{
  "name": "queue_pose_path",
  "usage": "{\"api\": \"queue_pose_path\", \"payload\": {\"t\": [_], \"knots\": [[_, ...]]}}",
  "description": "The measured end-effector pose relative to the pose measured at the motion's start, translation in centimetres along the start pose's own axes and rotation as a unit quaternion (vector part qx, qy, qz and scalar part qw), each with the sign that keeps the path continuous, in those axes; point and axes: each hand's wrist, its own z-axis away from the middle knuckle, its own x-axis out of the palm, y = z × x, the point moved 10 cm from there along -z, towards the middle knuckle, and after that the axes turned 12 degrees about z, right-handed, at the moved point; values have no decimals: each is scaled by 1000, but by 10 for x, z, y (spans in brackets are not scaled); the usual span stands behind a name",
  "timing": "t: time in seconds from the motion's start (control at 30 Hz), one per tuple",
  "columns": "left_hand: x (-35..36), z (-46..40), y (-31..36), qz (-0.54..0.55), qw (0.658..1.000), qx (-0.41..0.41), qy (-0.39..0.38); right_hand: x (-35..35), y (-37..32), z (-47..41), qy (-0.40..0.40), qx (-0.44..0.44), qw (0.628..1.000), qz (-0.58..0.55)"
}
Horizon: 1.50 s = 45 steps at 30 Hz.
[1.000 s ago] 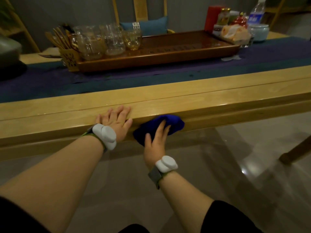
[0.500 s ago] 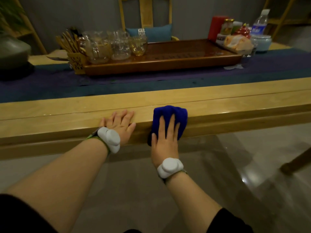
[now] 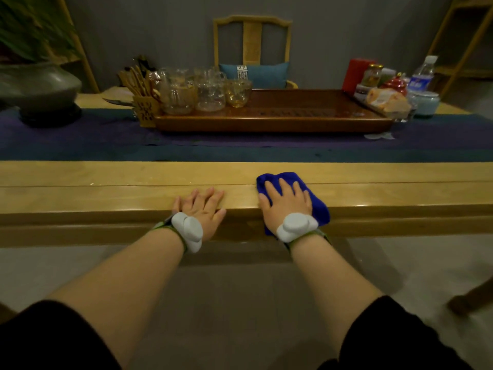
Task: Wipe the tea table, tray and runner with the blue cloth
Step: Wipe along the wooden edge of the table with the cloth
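The blue cloth (image 3: 313, 202) lies draped over the near edge of the light wooden tea table (image 3: 106, 193). My right hand (image 3: 286, 202) presses flat on the cloth with fingers spread. My left hand (image 3: 202, 209) rests flat on the bare table edge, a little to the left of the cloth. Farther back a dark purple and teal runner (image 3: 80, 145) stretches across the table. On it stands the long brown wooden tray (image 3: 293, 121).
Several glass pitchers and cups (image 3: 208, 94) crowd the tray's left end, beside a wooden tool holder (image 3: 142, 108). A dark pot (image 3: 40, 89) sits far left. Jars, a red box, a water bottle (image 3: 421, 76) and a bowl stand at the right. A chair (image 3: 252, 46) is behind.
My right hand brought the cloth from the table's front face up onto its top edge and now lies flatter on it. My left hand stayed on the edge.
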Motion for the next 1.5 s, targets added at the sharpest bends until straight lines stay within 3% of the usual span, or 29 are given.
{"api": "queue_pose_path", "payload": {"t": [0.13,0.27,0.33,0.43,0.5,0.67,0.83,1.07,1.13,1.3,1.4,1.5], "knots": [[0,0,2,0,1000,-7,2,1,-46,20,43,-96,994,3],[-2,2,1,8,1000,-2,-16,4,-29,-6,-26,-167,986,2],[-3,4,1,8,999,13,-31,0,3,-25,-60,-140,988,7],[-5,5,3,6,999,34,-35,5,50,-33,-110,-19,994,-2],[-16,5,-5,-26,999,23,7,4,38,-24,-90,1,996,-11],[-31,2,-41,-13,997,-50,57,-6,-60,20,8,-158,987,-2],[-36,-1,-59,-20,997,-67,33,1,-64,5,-35,-257,966,15],[-49,-1,-91,-31,995,-85,33,8,4,-37,-112,-52,992,-1],[-47,-5,-98,-33,996,-85,26,3,-26,-23,-79,-86,993,-1],[-41,-13,-106,-23,996,-89,20,-5,-115,14,-21,-267,963,2],[-40,-16,-109,-18,996,-90,16,-3,-112,5,-54,-309,949,-18],[-38,-15,-110,-18,997,-78,16,-2,-81,-26,-74,-281,956,-26]]}}
